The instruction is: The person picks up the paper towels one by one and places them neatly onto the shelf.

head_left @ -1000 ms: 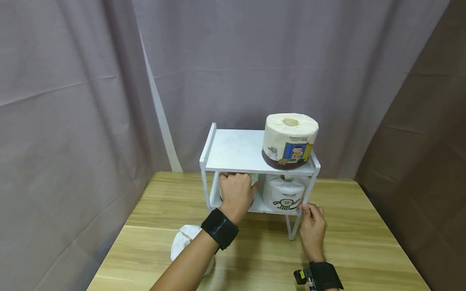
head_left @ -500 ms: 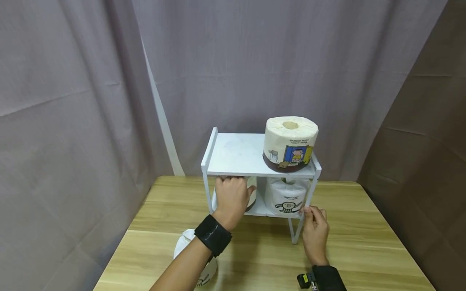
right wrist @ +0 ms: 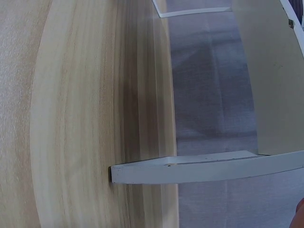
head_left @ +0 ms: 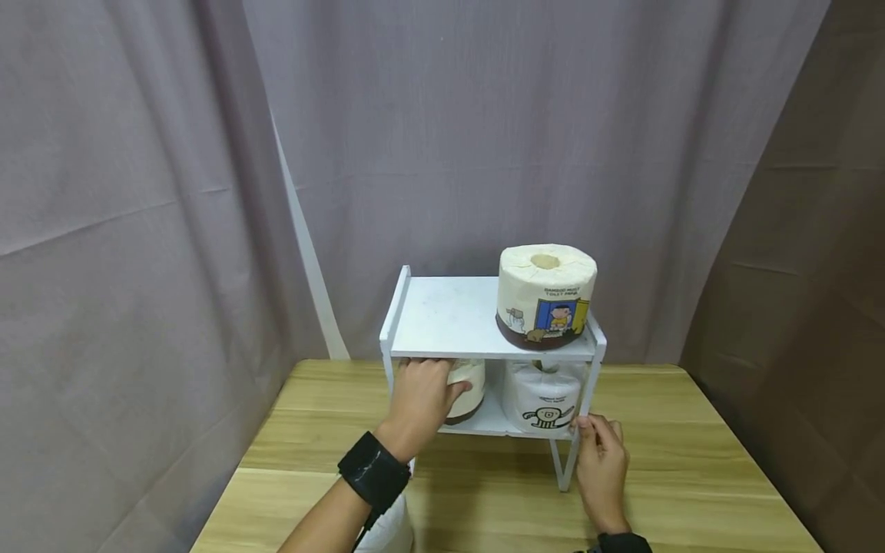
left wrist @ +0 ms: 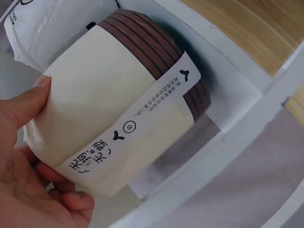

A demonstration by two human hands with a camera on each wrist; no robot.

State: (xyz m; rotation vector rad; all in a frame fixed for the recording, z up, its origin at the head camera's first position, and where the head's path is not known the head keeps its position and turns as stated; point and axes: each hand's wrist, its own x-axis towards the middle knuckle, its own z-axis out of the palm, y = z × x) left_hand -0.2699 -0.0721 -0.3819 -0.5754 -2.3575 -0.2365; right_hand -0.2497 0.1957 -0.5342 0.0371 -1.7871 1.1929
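Observation:
A small white two-tier rack (head_left: 445,315) stands on the table. On its lower shelf, my left hand (head_left: 419,399) holds a cream toilet roll (head_left: 469,388) with a brown lower band. In the left wrist view the thumb (left wrist: 32,102) presses on the wrapper of that roll while curled fingers lie at its end. My right hand (head_left: 601,465) pinches the rack's front right leg. Only a bit of the right hand's skin shows at the right wrist view's edge. A white toilet roll (head_left: 542,395) with a cartoon print sits on the lower shelf's right side.
A cream toilet roll (head_left: 546,296) with a cartoon picture stands upright on the right of the top shelf. Another white roll (head_left: 389,530) is on the wooden table (head_left: 684,453), partly behind the left forearm. Grey curtains (head_left: 442,138) hang behind the table.
My left hand has shifted left relative to the rack, and more of the cream roll shows beside it. The right hand keeps its grip on the leg. The head view has tilted up.

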